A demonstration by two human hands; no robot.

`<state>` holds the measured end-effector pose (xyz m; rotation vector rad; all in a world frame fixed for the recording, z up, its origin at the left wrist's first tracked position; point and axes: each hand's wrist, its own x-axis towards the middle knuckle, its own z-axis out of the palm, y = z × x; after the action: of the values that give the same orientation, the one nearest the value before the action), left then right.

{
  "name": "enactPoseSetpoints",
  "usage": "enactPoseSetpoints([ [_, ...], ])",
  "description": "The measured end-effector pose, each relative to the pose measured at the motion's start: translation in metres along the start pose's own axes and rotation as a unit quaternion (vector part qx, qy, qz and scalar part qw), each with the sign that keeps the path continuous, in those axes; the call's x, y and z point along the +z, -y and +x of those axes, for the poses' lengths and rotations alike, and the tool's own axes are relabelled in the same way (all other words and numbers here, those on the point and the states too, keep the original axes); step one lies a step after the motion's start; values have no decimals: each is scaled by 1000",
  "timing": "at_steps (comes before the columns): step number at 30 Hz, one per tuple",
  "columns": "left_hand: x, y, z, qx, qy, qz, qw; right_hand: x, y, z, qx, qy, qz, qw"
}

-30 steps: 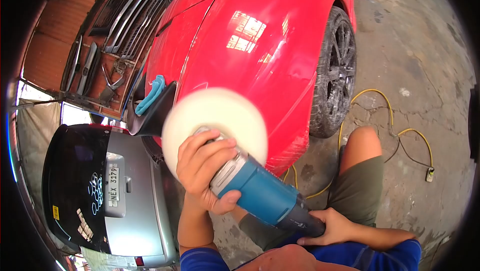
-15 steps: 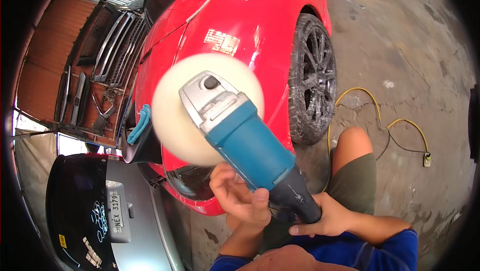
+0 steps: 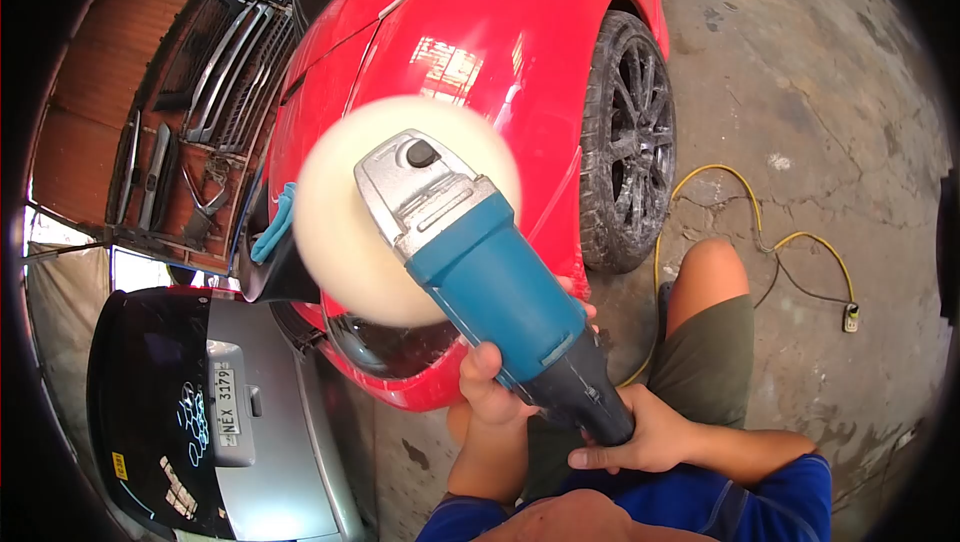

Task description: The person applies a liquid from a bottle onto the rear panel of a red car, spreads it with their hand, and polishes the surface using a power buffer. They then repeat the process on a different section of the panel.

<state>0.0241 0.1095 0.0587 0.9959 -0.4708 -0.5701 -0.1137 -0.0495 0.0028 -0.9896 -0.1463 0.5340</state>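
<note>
Polisher [image 3: 490, 282] gripped by both hands [image 3: 492, 387] [image 3: 640, 439].

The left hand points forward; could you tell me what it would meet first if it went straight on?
The left hand grips the polisher, so that comes first; beyond it, probably the red car, though depth is unclear.

A silver car [image 3: 270, 432] is parked at left; a yellow cable [image 3: 800, 236] lies on the cracked concrete floor [image 3: 830, 92]
</note>
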Motion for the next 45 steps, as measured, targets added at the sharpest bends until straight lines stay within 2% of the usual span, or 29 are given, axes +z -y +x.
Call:
enactPoseSetpoints([
  [12, 6, -14, -28, -8, -76, 13, 997, 21, -7, 1, 19, -7, -20, 1000],
  [18, -3, -20, -41, -3, -57, 30, 998, 30, -21, 5, -7, -7, -50, 999],
  [24, -18, -21, -60, 11, -79, -6, 997, 39, -30, 7, -4, -10, -93, 996],
  [35, -60, -27, -107, 116, -40, -91, 988, 52, -27, 17, 19, 21, -179, 983],
  [39, -47, -14, -90, 140, -7, -154, 978, 47, -13, 3, 38, -18, -245, 969],
  [41, -40, -6, -74, 121, 11, -159, 980, 36, -23, -10, 15, -47, -282, 958],
  [44, -20, 1, -48, 57, 20, -177, 982, 39, -15, -21, -92, -133, -277, 947],
  [45, -13, 3, -39, 31, 22, -184, 982, 40, -11, -27, -51, -152, -243, 957],
])
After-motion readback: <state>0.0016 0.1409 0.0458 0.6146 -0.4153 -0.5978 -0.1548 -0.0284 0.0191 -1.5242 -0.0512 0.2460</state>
